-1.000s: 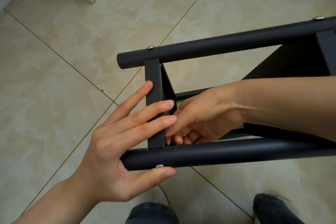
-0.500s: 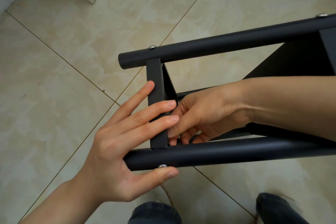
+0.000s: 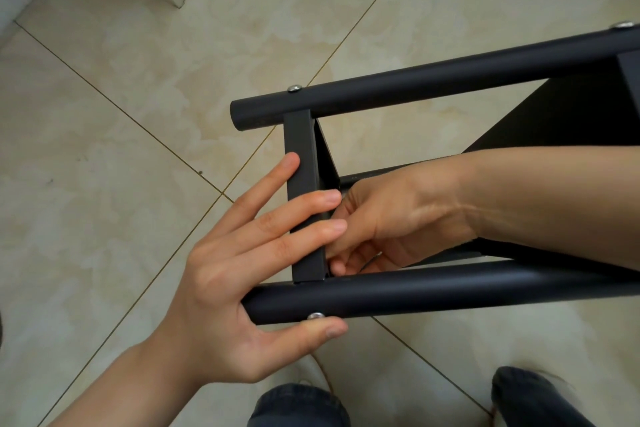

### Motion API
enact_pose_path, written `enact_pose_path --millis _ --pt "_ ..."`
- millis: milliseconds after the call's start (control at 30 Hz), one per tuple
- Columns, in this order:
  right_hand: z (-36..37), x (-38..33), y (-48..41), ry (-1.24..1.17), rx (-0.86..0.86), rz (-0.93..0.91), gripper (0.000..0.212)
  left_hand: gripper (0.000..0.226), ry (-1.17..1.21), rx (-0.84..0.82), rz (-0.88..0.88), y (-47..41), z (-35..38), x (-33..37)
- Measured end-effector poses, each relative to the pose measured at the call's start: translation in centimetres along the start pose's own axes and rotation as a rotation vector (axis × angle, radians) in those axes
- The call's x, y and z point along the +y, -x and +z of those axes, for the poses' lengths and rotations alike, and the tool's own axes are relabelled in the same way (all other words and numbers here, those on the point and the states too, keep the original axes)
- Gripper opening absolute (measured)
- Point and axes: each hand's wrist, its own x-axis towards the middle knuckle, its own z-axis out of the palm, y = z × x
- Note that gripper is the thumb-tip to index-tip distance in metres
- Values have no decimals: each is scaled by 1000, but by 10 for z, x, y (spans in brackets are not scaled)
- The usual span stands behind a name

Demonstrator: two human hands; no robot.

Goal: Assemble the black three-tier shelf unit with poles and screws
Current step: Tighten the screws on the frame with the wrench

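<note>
Above the tiled floor (image 3: 138, 114), your left hand (image 3: 235, 288) lays straight fingers across the shelf bar (image 3: 300, 142) joining far pole (image 3: 450, 80) and near pole (image 3: 450, 291), thumb beside a screw (image 3: 316, 315), while your right hand (image 3: 398, 218) curls behind it, grasp unclear.

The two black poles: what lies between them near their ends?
Head view: a flat black bar joins them, fingers of the left hand across it, the right hand just behind.

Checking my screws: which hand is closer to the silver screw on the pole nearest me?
Left. The left hand rests its thumb right beside the screw; the right hand is on the far side of that pole.
</note>
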Motion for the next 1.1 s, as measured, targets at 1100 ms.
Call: enact_pose_path --millis 1100 --pt "-6 -4 6 62 -60 29 30 53 -1 -17 0 1 0 0"
